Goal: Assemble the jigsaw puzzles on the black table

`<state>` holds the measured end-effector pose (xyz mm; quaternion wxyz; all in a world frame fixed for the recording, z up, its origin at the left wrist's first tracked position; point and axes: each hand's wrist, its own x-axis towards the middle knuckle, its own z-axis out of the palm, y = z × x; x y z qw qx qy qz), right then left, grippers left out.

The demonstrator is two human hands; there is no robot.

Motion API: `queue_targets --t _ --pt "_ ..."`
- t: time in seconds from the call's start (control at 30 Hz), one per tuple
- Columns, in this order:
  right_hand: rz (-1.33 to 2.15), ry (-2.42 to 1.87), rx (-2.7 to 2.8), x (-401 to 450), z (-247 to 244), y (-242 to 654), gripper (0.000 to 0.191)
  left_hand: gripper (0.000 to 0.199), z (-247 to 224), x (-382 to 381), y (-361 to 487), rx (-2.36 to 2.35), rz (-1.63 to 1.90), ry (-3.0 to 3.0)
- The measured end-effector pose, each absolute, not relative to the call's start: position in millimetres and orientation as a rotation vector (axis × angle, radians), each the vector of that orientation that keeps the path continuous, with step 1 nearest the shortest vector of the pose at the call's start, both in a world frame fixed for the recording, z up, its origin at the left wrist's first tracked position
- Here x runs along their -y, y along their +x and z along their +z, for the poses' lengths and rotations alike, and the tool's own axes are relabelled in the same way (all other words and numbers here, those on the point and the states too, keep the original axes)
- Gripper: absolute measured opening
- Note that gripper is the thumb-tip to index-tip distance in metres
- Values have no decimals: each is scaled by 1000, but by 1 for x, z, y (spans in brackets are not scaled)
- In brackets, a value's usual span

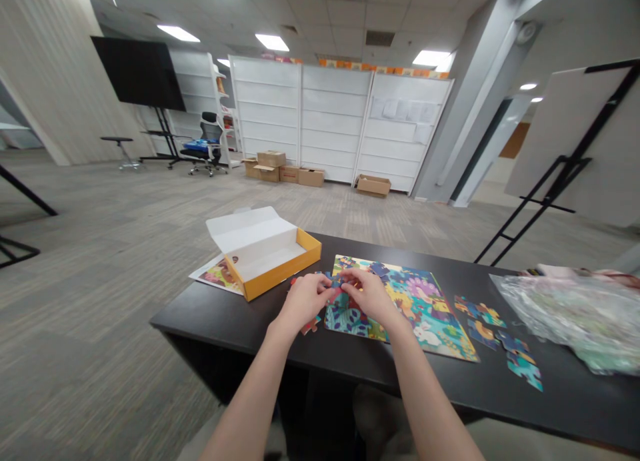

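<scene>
My left hand (306, 297) and my right hand (370, 294) come together over the left edge of a colourful picture puzzle (417, 308) on the dark table. Pinched between the fingertips of both is a dark blue puzzle piece (337, 282). Its far side shows, while the fingers cover the rest. Red puzzle pieces (311, 326) lie partly hidden beneath my left hand. On the puzzle's upper part rests another dark blue piece (379, 269). Several loose pieces (483, 331) are scattered just right of the puzzle.
An open yellow box (280, 272) with its white lid raised stands at the left, on top of a printed sheet (215, 276). Crumpled clear plastic bags (575, 314) cover the right end of the table (225, 322). Beyond are cardboard boxes and an office chair (205, 144).
</scene>
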<state>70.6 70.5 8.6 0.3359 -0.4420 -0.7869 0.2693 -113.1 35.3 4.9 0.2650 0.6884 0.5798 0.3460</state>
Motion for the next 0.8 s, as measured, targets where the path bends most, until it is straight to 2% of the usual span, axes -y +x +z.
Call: queue_targets --t 0.13,0.27,0.53,0.8 --pt "755 -1148 2030 -68 13 82 23 21 6 -32 -113 -1613 820 1922" --pt "666 -1184 2092 -64 17 97 20 21 7 -29 -112 -1649 756 1999" --pt "752 -1148 2376 -60 12 106 11 19 12 -26 -104 -1768 647 2097" --pt "621 -1140 2515 -50 19 107 27 17 20 -23 -101 -1834 477 2174"
